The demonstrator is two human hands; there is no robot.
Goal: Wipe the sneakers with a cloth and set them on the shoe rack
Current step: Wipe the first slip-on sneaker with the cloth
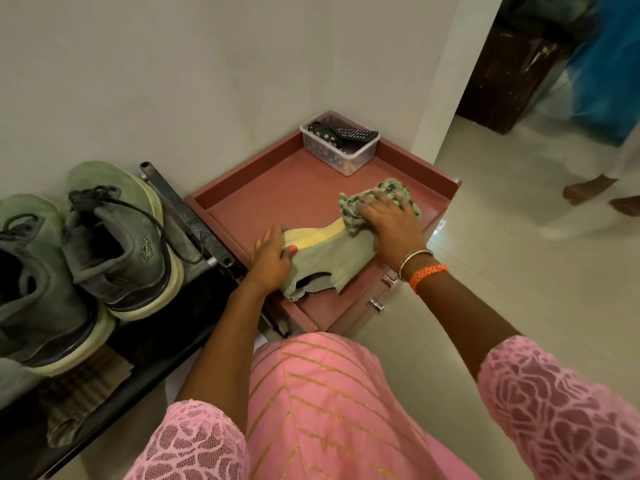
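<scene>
A grey-green knit sneaker (332,263) with a yellow sole lies on its side on the reddish-brown cabinet top (277,188). My left hand (272,261) grips its heel end, thumb curled over the upper. My right hand (391,220) presses a green checked cloth (388,190) onto the toe end, fingers spread over the cloth. Two green lace-up sneakers (114,237) stand on the dark shoe rack (194,216) at the left, toes toward the wall.
A clear plastic box (341,143) with a remote control in it stands at the cabinet's far corner by the wall. A person's bare feet (588,194) are on the tiled floor at the right. A dark door frame (502,74) is beyond.
</scene>
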